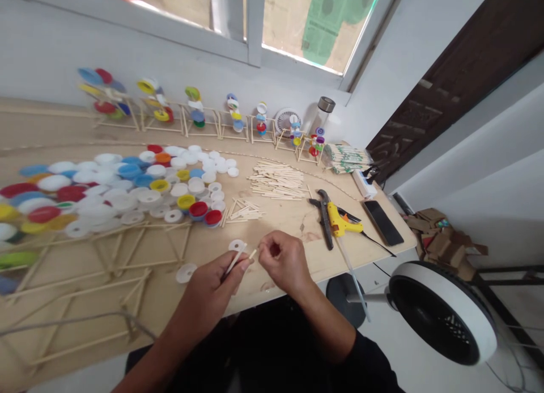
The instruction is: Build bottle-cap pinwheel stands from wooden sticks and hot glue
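Observation:
My left hand (216, 285) is closed on a pair of thin wooden sticks (236, 259), whose tips poke out past the thumb toward the right. Just right of those tips is my right hand (285, 261), its thumb and fingers pinched together. Anything between them is too small to make out. Behind the hands lies a white plastic cap with a hole (237, 245), and another white cap (186, 273) lies left of my left hand. Short cut sticks (244, 210) form a small pile ahead, with a larger pile of longer sticks (278, 180) behind it.
Many coloured bottle caps (148, 198) and stick frames (127, 265) cover the left. Finished cap wheels on stands (233, 121) line the wall. To the right are a yellow glue gun (340, 220), black-handled cutters (325, 223), a phone (383, 222) and a floor fan (442, 313).

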`<move>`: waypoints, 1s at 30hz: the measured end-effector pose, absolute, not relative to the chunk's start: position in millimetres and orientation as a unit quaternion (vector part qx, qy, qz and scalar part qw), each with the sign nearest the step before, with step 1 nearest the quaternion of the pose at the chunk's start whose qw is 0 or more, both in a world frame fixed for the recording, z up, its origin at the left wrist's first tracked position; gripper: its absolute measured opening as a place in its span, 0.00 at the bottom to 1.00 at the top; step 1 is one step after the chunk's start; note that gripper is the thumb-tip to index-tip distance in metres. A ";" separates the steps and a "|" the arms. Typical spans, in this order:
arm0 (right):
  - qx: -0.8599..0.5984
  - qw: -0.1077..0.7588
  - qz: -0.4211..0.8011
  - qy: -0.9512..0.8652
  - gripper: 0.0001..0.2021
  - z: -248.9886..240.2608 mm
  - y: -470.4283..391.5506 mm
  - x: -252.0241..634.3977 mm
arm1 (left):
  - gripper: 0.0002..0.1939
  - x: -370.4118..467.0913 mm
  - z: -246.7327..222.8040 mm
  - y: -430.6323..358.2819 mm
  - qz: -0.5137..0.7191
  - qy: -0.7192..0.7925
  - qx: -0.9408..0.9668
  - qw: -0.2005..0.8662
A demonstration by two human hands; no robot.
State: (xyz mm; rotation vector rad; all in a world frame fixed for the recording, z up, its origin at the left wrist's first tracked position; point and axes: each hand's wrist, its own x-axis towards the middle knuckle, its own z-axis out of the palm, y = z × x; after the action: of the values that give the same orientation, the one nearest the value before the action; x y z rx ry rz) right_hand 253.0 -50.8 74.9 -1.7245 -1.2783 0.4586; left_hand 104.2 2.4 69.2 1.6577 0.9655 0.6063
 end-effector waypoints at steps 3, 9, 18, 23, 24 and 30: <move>-0.710 0.482 0.223 -0.463 0.06 74.1 -63.9 261.0 | 0.18 106.5 71.9 1.6 0.236 0.417 0.625 0.617; -0.769 0.405 0.222 -0.442 0.10 65.7 -144.6 291.0 | 0.23 107.9 74.8 1.9 0.219 0.419 0.515 0.715; -0.899 0.180 0.105 -0.385 0.08 6.0 -264.4 312.5 | 0.26 106.9 57.9 -5.0 0.202 0.434 0.457 0.750; -0.878 0.207 0.145 -0.407 0.15 4.3 -243.2 294.4 | 0.25 99.6 52.5 -11.9 0.204 0.448 0.440 0.751; -0.872 0.224 0.140 -0.412 0.16 8.8 -235.2 289.5 | 0.25 97.9 51.9 -12.9 0.206 0.450 0.433 0.753; -0.778 0.352 0.037 -0.518 0.11 54.4 -198.7 296.9 | 0.25 90.8 51.7 -19.8 0.214 0.475 0.402 0.753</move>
State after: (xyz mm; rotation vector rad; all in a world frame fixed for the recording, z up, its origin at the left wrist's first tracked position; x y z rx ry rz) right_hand 296.9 -198.7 54.4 -2.0134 -1.3413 0.0966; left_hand 90.8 -19.8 51.7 0.8769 1.0366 0.4664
